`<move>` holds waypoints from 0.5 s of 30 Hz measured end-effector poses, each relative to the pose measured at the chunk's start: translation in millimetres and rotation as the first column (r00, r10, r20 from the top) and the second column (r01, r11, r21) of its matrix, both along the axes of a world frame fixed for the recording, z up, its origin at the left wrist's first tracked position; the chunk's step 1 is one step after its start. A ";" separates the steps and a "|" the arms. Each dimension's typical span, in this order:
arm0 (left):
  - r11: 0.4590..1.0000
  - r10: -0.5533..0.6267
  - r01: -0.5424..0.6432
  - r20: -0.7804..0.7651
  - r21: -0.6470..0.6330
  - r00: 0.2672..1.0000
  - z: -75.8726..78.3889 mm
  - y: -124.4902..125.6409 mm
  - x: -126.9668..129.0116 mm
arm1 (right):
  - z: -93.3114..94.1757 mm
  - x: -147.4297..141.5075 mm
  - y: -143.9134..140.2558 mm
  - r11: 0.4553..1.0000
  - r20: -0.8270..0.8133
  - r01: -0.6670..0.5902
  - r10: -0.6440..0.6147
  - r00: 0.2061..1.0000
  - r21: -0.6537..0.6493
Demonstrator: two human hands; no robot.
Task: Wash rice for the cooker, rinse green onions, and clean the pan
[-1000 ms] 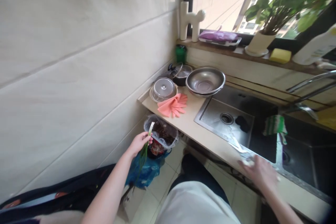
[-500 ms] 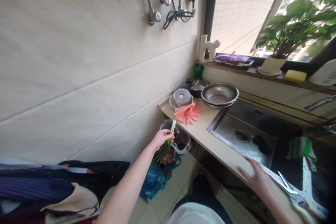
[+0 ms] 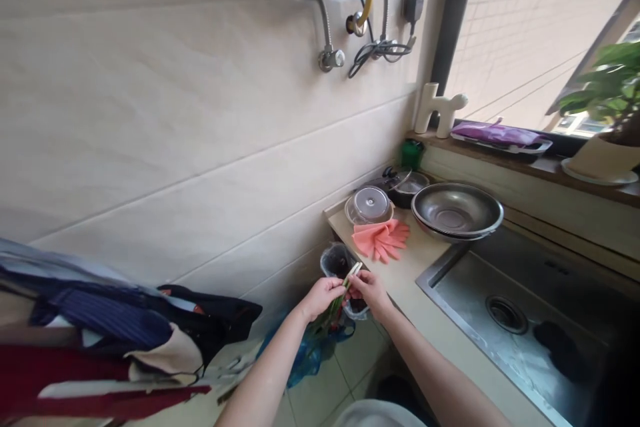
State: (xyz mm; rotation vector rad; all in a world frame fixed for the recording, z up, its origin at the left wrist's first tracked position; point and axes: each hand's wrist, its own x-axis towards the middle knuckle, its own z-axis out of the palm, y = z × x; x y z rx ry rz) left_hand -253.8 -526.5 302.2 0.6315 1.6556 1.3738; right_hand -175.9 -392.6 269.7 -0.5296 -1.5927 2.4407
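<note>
Both hands pinch one green onion (image 3: pixel 345 288) over bin (image 3: pixel 334 259) beside counter (image 3: pixel 415 267): left hand (image 3: pixel 323 295) grips mid-stalk, right hand (image 3: pixel 367 285) near white end; stalk slants, white tip up-right, leaves down-left.

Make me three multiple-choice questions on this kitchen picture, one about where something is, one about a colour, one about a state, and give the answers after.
1. Where do the rubber gloves lie?
A. in the sink
B. on the counter by the steel bowl
C. on the windowsill

2. What colour are the gloves?
A. pink
B. yellow
C. blue

3. What are the hands doing with the scallion?
A. neither touches it
B. only the left holds it
C. both hold it, over the bin

Answers:
1 B, they rest on the counter left of the steel bowl, outside the sink.
2 A, they are plainly pink.
3 C, the left hand and right hand meet on the stalk above the bin.
</note>
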 end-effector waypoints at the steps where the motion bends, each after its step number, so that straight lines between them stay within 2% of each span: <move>1: 1.000 0.014 -0.014 0.003 -0.012 1.000 -1.6 0.7 -1.8 | -0.5 -1.2 1.9 0.999 0.004 -0.014 0.014 1.000 -0.043; 7: 0.990 0.110 -0.110 -0.008 -0.088 0.994 -6.9 6.7 -8.1 | -0.9 -10.1 14.1 0.980 0.028 -0.093 0.099 0.995 -0.175; 10: 0.982 0.139 -0.141 -0.024 -0.128 0.990 -7.8 9.6 -8.3 | -4.0 -12.6 23.4 0.974 0.076 -0.145 0.160 0.984 -0.172; 15: 0.971 0.134 -0.145 -0.072 -0.189 0.988 -12.3 8.2 -13.7 | -10.9 -17.2 34.6 0.969 0.085 -0.158 0.177 0.981 -0.189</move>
